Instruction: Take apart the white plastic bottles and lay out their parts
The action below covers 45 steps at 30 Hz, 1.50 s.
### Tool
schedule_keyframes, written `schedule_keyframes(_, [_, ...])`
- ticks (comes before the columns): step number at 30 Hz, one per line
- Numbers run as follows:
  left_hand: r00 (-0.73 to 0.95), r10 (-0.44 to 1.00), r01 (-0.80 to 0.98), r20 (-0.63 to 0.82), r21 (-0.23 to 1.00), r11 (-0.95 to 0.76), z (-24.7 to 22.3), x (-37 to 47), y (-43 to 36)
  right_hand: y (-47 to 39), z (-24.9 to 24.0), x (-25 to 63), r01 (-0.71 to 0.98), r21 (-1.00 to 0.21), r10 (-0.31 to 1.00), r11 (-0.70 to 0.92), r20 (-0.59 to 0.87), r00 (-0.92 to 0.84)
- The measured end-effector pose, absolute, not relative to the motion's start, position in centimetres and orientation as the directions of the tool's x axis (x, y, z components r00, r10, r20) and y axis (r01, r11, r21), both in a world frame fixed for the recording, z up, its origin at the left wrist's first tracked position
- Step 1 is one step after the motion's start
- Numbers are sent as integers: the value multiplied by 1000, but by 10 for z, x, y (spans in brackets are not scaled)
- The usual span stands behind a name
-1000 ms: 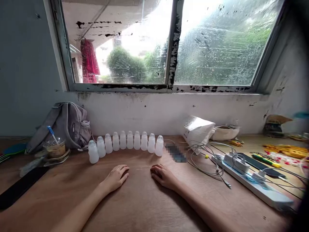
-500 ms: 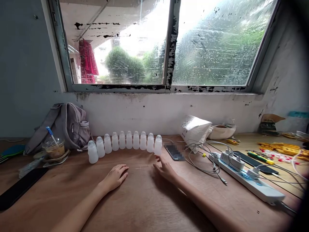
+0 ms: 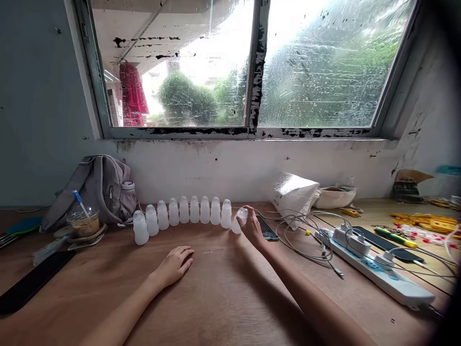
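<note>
Several small frosted white bottles with clear caps stand upright in a curved row along the back of the wooden table (image 3: 212,298). My right hand (image 3: 252,228) is closed round the bottle at the right end (image 3: 238,222), which leans to the right. Beside it, the neighbouring bottle (image 3: 226,215) stands upright. My left hand (image 3: 177,263) lies flat on the table, fingers stretched out and holding nothing. The leftmost bottle (image 3: 140,229) is beyond it, to the left.
A phone (image 3: 267,228) lies just right of my right hand, near coiled cables (image 3: 306,247) and a white power strip (image 3: 382,274). On the left are a grey backpack (image 3: 103,187), a drink cup (image 3: 83,221) and a black flat case (image 3: 36,281).
My right hand has moved up and forward and taken hold of the right-end bottle, which was upright and now tilts. The left hand has stayed in place.
</note>
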<state>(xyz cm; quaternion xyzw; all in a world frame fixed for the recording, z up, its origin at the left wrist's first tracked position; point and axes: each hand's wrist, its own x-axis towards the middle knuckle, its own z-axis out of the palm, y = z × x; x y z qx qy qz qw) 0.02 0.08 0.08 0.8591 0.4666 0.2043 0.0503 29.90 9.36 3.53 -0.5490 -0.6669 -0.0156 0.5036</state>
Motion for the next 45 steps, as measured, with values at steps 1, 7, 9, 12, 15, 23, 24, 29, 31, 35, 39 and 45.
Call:
schedule_keyframes(1, [482, 818, 778, 315, 277, -565, 1, 1, 1, 87, 35, 298, 718, -558, 709, 417, 694, 128])
schedule_keyframes(7, [469, 740, 702, 483, 305, -644, 7, 6, -4, 40, 25, 264, 209, -864, 869, 458, 485, 99])
schedule_keyframes(9, [462, 717, 674, 522, 319, -666, 10, 8, -7, 26, 16, 248, -17, -938, 937, 348, 347, 31])
schedule_keyframes(12, [412, 701, 641, 582, 363, -677, 13, 8, -8, 9, 6, 229, -214, -969, 984, 121, 145, -101])
schedule_keyframes(15, [354, 694, 615, 627, 403, -677, 13, 6, -8, -4, 8, 222, -249, -968, 969, -3, 59, -239])
schedule_keyframes(23, [433, 684, 593, 587, 386, -707, 12, 5, -11, -14, 27, 226, -59, -998, 901, 16, 40, -432])
schedule_keyframes(24, [437, 690, 602, 577, 382, -701, 13, 5, -12, -14, 29, 228, -53, -998, 890, 25, 47, -454])
schedule_keyframes(29, [417, 745, 614, 521, 443, -653, 21, 7, -16, -12, 37, 231, -33, -997, 872, 65, 73, -484])
schedule_keyframes(31, [396, 780, 574, 485, 532, -623, 23, 11, -16, -12, 40, 232, -16, -996, 865, 92, 88, -494])
schedule_keyframes(35, [303, 894, 412, 331, 800, -436, 22, 19, -13, -6, 44, 240, 61, -972, 844, 225, 163, -512])
schedule_keyframes(39, [250, 962, 213, 113, 963, -168, 20, 14, -6, 19, 38, 268, 228, -849, 858, 476, 391, -334])
schedule_keyframes(45, [-57, 987, 62, 151, 987, -148, 21, 4, 3, 66, 6, 314, 715, -593, 872, 371, 486, -49])
